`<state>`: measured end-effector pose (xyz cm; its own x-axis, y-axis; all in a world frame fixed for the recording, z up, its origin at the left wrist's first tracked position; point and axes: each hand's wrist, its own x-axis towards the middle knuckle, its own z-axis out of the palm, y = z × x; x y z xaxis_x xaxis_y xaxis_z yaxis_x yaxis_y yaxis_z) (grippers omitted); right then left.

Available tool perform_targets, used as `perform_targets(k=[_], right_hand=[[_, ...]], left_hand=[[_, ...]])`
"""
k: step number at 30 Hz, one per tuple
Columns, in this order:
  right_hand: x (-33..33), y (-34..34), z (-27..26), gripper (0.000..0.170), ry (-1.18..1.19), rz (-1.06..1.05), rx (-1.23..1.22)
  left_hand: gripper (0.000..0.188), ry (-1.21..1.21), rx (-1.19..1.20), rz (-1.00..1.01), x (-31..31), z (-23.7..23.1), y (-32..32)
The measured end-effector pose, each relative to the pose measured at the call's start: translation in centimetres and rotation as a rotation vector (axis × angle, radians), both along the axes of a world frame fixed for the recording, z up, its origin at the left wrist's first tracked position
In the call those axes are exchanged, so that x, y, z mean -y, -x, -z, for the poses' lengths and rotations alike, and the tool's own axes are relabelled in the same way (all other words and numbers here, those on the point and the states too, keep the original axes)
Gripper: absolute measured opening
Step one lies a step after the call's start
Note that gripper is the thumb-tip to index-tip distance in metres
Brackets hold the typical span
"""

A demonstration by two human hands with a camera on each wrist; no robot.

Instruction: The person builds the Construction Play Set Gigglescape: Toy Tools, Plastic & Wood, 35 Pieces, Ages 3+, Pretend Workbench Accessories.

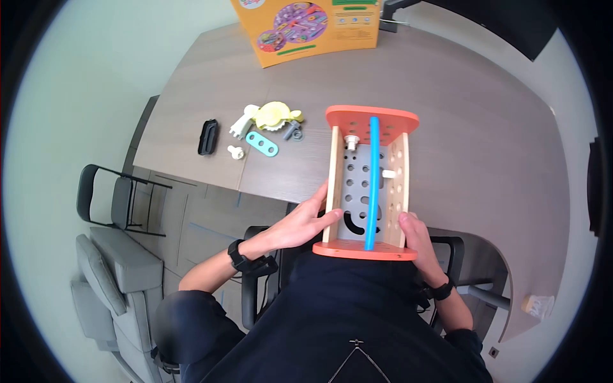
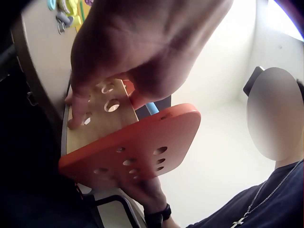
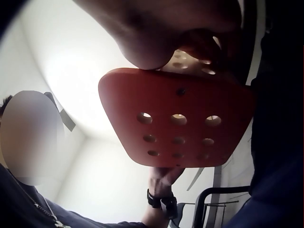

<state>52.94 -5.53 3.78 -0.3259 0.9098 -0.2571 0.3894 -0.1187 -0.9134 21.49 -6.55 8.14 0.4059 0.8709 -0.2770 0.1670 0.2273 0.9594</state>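
A toy toolbox (image 1: 337, 115) with red-orange end panels, wooden sides full of holes and a blue rod handle (image 1: 373, 185) is held over the table's front edge, near the person's lap. My left hand (image 1: 305, 225) grips its left wooden side (image 2: 102, 123), thumb over the top edge and fingers along the outside. On the opposite side, my right hand (image 1: 419, 244) holds the box near its close corner, thumb at the upper edge. Inside, a white bolt (image 1: 350, 143) is by the far left corner, and a white peg (image 1: 388, 173) sticks in from the right side.
On the table's left lie a black tray (image 1: 208, 137), a turquoise strip (image 1: 262, 144), a yellow toy piece (image 1: 274, 115), a white toy hammer-like piece (image 1: 244, 121), a white bolt (image 1: 236, 152) and grey pieces (image 1: 294, 132). A yellow box (image 1: 313, 32) stands behind.
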Motion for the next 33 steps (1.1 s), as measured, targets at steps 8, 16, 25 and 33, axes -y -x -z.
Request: perform_targets(k=[8, 16, 25, 33], right_hand=[[-0.3, 0.2, -0.1, 0.054, 0.053, 0.003, -0.08], [-0.5, 0.4, -0.5, 0.051, -0.018, -0.023, -0.144], [-0.5, 0.2, 0.0, 0.054, 0.003, -0.036, -0.127], [-0.6, 0.0, -0.2, 0.057, 0.017, -0.065, -0.101]], left_hand=[[0.048, -0.258, -0.376, -0.073, -1.7, 0.9, 4.8], [0.039, -0.548, -1.261, -0.585, -1.5, 3.7, 15.9], [0.026, -0.571, -1.175, -0.674, -2.5, 5.1, 18.5], [0.024, -0.576, -1.179, -0.648, -3.6, 5.2, 19.2]])
